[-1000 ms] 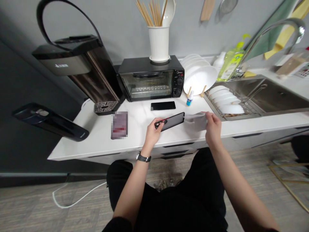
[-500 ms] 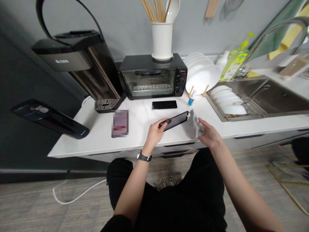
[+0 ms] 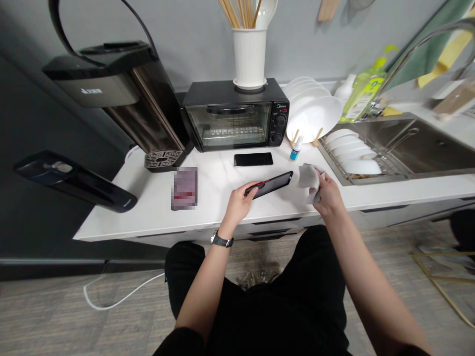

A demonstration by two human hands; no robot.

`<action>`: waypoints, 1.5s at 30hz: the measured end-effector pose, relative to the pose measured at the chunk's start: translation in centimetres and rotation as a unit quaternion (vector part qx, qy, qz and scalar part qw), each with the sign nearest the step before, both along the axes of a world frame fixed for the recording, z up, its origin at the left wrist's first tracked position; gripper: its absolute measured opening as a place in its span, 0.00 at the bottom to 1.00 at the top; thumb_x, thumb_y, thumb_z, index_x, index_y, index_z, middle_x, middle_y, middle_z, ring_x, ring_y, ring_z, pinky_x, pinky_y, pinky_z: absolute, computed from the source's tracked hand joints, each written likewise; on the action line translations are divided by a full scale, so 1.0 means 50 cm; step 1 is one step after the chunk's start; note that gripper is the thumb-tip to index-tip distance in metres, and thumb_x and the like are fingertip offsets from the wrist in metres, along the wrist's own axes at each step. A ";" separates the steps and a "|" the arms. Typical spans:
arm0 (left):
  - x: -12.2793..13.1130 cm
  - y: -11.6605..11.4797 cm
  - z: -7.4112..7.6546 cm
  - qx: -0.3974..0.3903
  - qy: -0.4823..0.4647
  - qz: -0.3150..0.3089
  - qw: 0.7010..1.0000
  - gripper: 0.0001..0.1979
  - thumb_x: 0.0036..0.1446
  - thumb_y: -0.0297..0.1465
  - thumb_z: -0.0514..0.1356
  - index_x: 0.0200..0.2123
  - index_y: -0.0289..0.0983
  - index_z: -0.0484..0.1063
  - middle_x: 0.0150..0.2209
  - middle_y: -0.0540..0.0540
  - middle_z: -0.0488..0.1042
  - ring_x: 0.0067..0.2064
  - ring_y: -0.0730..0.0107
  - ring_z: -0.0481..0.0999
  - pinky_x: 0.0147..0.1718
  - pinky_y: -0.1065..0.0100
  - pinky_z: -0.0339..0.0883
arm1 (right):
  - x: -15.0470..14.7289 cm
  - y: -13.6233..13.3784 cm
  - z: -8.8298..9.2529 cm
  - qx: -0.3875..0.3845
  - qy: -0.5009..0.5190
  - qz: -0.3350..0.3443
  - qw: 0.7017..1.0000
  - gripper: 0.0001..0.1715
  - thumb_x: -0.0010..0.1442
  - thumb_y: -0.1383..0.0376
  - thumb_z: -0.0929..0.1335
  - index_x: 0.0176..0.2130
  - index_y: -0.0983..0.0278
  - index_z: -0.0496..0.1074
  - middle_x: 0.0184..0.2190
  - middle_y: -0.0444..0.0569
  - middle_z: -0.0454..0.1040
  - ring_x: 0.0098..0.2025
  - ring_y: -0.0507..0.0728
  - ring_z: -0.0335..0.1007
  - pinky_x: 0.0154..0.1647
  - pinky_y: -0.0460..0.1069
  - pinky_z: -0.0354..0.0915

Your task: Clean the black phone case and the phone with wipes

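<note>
My left hand [image 3: 239, 205], with a watch on its wrist, grips one end of a dark phone [image 3: 272, 184], which is tilted above the counter. Pinched in my right hand [image 3: 329, 197] is a crumpled grey cloth [image 3: 309, 182], a small gap to the right of the phone. Behind them a second black phone [image 3: 253, 159] lies flat on the counter. A small spray bottle [image 3: 296, 150] with a blue label stands upright just beyond the cloth. To the left lies a purplish packet [image 3: 184, 189], its surface blurred by pixels.
A toaster oven [image 3: 233, 116] carries a white utensil holder [image 3: 249, 57]. White plates [image 3: 315, 116] stand in a rack beside it, left of the sink [image 3: 430, 143]. At the left are a tall dispenser [image 3: 122, 99] and a dark cylindrical device [image 3: 74, 180] near the counter's edge [image 3: 100, 236].
My right hand has moved slightly right and up. The cloth came away from the phone's end and is now bunched and folded over. My left hand still holds the phone.
</note>
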State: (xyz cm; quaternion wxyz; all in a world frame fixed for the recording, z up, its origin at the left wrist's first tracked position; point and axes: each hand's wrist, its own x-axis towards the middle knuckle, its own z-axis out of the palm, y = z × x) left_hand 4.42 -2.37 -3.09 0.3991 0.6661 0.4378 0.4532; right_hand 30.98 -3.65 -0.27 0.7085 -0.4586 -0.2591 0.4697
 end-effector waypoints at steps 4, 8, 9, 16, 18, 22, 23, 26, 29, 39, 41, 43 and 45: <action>0.000 0.000 -0.001 0.003 0.001 0.001 1.000 0.15 0.69 0.38 0.60 0.53 0.41 0.82 0.53 0.45 0.84 0.54 0.59 0.82 0.57 0.62 0.73 | -0.004 -0.011 -0.006 -0.033 -0.067 -0.009 0.997 0.28 0.44 0.47 0.83 0.35 0.60 0.76 0.25 0.39 0.77 0.24 0.51 0.70 0.24 0.45 0.67; 0.000 0.000 -0.001 0.003 0.001 0.002 1.000 0.16 0.69 0.39 0.60 0.53 0.41 0.82 0.53 0.45 0.84 0.55 0.58 0.82 0.58 0.62 0.73 | -0.007 -0.019 -0.016 -0.035 -0.108 -0.030 0.993 0.31 0.41 0.45 0.83 0.34 0.60 0.75 0.22 0.36 0.73 0.22 0.49 0.65 0.22 0.44 0.63; 0.000 0.000 -0.001 0.001 0.001 0.003 1.000 0.16 0.69 0.39 0.60 0.53 0.41 0.82 0.54 0.45 0.84 0.55 0.59 0.82 0.58 0.62 0.73 | -0.008 -0.020 -0.019 -0.033 -0.116 -0.030 0.992 0.31 0.41 0.45 0.83 0.34 0.60 0.75 0.22 0.36 0.72 0.22 0.48 0.64 0.23 0.44 0.63; 0.000 -0.002 0.004 0.001 0.009 0.003 1.000 0.16 0.69 0.38 0.60 0.53 0.41 0.82 0.54 0.45 0.83 0.54 0.59 0.82 0.57 0.62 0.73 | -0.009 -0.013 -0.011 0.022 -0.137 -0.050 0.989 0.27 0.50 0.49 0.79 0.45 0.57 0.75 0.27 0.37 0.71 0.27 0.50 0.67 0.27 0.45 0.65; 0.000 -0.001 0.004 0.001 0.010 0.002 1.000 0.16 0.69 0.38 0.60 0.53 0.41 0.82 0.54 0.45 0.83 0.54 0.59 0.82 0.57 0.63 0.73 | -0.007 -0.013 0.009 0.057 -0.179 -0.085 0.979 0.26 0.55 0.51 0.77 0.50 0.55 0.74 0.33 0.40 0.76 0.33 0.53 0.73 0.33 0.46 0.69; 0.001 -0.003 0.003 0.005 0.012 0.002 1.000 0.15 0.69 0.37 0.60 0.53 0.41 0.82 0.54 0.45 0.84 0.55 0.58 0.82 0.57 0.62 0.74 | -0.003 -0.028 0.032 0.069 -0.394 -0.060 0.914 0.28 0.63 0.54 0.73 0.61 0.53 0.71 0.45 0.48 0.82 0.45 0.60 0.79 0.48 0.54 0.72; 0.001 -0.004 0.004 0.009 0.011 0.007 1.000 0.15 0.69 0.37 0.60 0.53 0.41 0.82 0.53 0.45 0.84 0.55 0.58 0.82 0.57 0.62 0.74 | -0.002 -0.035 0.027 0.056 -0.442 -0.016 0.895 0.32 0.62 0.54 0.74 0.64 0.53 0.69 0.46 0.49 0.83 0.47 0.63 0.80 0.51 0.56 0.72; 0.002 -0.005 0.004 0.025 0.002 0.056 0.998 0.15 0.69 0.36 0.60 0.53 0.41 0.82 0.53 0.45 0.84 0.55 0.59 0.82 0.57 0.61 0.74 | 0.001 -0.056 -0.007 0.037 -0.505 0.131 0.852 0.50 0.56 0.51 0.78 0.71 0.54 0.61 0.52 0.51 0.83 0.57 0.70 0.78 0.60 0.63 0.70; 0.002 -0.003 0.004 0.027 -0.017 0.104 0.994 0.14 0.69 0.35 0.59 0.53 0.40 0.81 0.52 0.45 0.84 0.54 0.59 0.83 0.58 0.61 0.73 | 0.007 -0.075 -0.036 0.053 -0.484 0.190 0.853 0.53 0.60 0.49 0.76 0.75 0.53 0.54 0.60 0.49 0.79 0.67 0.68 0.70 0.69 0.65 0.63; 0.001 -0.002 0.003 0.022 -0.004 0.110 0.994 0.14 0.69 0.36 0.60 0.52 0.40 0.81 0.52 0.45 0.84 0.54 0.58 0.82 0.57 0.61 0.74 | 0.033 -0.053 -0.048 0.065 -0.605 0.169 0.775 0.20 0.71 0.53 0.66 0.58 0.50 0.77 0.64 0.43 0.75 0.72 0.65 0.64 0.75 0.66 0.56; 0.001 -0.002 0.003 0.023 -0.007 0.109 0.994 0.14 0.69 0.36 0.60 0.52 0.40 0.81 0.52 0.44 0.84 0.54 0.58 0.82 0.58 0.61 0.74 | 0.033 -0.054 -0.054 0.071 -0.622 0.164 0.762 0.20 0.73 0.54 0.64 0.58 0.51 0.77 0.64 0.44 0.75 0.72 0.64 0.64 0.75 0.66 0.57; 0.001 -0.002 0.002 0.024 -0.008 0.109 0.994 0.14 0.69 0.36 0.60 0.52 0.40 0.82 0.52 0.44 0.84 0.54 0.58 0.82 0.58 0.61 0.73 | 0.031 -0.057 -0.054 0.073 -0.625 0.160 0.760 0.18 0.73 0.54 0.64 0.56 0.51 0.77 0.63 0.45 0.76 0.71 0.64 0.66 0.73 0.65 0.59; 0.002 -0.001 0.000 0.022 -0.007 0.110 0.994 0.14 0.69 0.36 0.60 0.52 0.40 0.82 0.53 0.45 0.84 0.55 0.58 0.82 0.58 0.61 0.73 | 0.032 -0.058 -0.051 0.068 -0.616 0.149 0.771 0.17 0.73 0.53 0.64 0.52 0.52 0.78 0.62 0.45 0.77 0.69 0.65 0.69 0.69 0.64 0.64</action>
